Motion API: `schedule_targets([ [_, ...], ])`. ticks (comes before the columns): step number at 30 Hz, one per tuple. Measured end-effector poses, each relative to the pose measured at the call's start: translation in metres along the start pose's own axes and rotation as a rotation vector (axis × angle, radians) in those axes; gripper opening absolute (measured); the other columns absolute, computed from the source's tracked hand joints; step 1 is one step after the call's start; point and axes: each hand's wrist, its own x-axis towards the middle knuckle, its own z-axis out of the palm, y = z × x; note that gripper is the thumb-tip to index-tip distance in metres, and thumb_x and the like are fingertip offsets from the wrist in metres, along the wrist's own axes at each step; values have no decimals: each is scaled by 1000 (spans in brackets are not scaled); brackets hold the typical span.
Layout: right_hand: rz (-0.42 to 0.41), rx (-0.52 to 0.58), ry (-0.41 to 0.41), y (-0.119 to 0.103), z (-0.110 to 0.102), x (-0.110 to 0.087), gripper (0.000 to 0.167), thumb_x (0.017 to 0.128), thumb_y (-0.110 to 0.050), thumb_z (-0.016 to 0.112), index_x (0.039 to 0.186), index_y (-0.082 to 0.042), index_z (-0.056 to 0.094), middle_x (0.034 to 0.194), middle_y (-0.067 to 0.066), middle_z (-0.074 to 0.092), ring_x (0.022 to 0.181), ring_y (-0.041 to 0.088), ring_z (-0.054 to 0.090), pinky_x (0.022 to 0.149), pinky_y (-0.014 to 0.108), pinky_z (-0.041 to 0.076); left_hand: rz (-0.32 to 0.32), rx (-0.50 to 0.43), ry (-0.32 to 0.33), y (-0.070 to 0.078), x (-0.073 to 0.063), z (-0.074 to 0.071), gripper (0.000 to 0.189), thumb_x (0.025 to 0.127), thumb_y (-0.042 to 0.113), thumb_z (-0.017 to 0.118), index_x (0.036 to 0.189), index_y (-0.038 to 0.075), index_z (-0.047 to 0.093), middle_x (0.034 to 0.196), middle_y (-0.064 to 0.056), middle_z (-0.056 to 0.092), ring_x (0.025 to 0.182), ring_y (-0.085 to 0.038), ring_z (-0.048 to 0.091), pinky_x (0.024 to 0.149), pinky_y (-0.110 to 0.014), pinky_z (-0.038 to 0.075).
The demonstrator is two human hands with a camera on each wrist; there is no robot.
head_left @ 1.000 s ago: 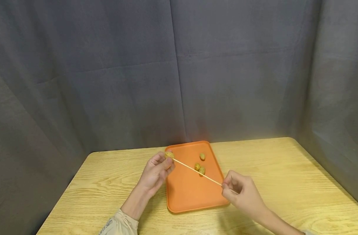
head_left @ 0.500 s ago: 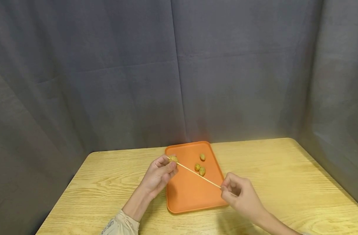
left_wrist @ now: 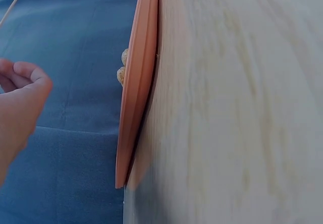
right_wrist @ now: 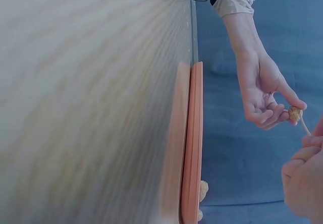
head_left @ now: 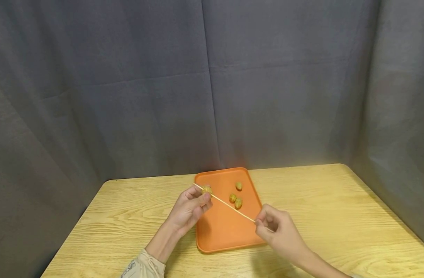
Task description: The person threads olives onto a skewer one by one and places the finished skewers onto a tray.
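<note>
In the head view my left hand (head_left: 187,210) pinches a small yellow-brown, knobbly ball-shaped piece of food (head_left: 207,190) between thumb and fingers, above the tray's left side. A thin wooden skewer (head_left: 233,209) runs through this piece, its tip sticking out at the upper left. Lower right, my right hand (head_left: 279,233) pinches the skewer near its other end. The right wrist view also shows the piece (right_wrist: 295,114) at the left thumb and fingertips, with the skewer leading to the right hand (right_wrist: 305,183). Only part of the left hand (left_wrist: 20,103) shows in the left wrist view.
Beneath the hands an orange tray (head_left: 226,231) lies on the wooden table (head_left: 337,216). On it rest three similar pieces: two touching, one (head_left: 238,203) in front, and a third (head_left: 239,186) farther back. Grey curtains (head_left: 146,96) close off the back and sides.
The skewer's tip has come out past the piece at the upper left and sticks out farther now. My right hand has moved slightly left, toward the left hand, which has shifted a little right and down.
</note>
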Motion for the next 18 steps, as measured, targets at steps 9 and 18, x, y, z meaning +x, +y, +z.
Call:
schedule_targets([
  [9, 36, 9, -2, -3, 7, 3, 21, 90, 9, 60, 83, -10, 57, 59, -1, 47, 51, -5, 35, 43, 21, 38, -48, 48, -8, -4, -2, 6, 11, 96, 10, 67, 89, 18, 67, 105, 9, 63, 90, -8, 58, 91, -24, 51],
  [18, 36, 7, 34, -9, 11, 10, 19, 92, 7, 61, 83, -10, 57, 58, -3, 47, 50, -3, 36, 41, 22, 37, -53, 57, -25, -8, -2, 20, 8, 94, 12, 70, 90, 16, 66, 106, 8, 64, 92, -9, 58, 92, -26, 51],
])
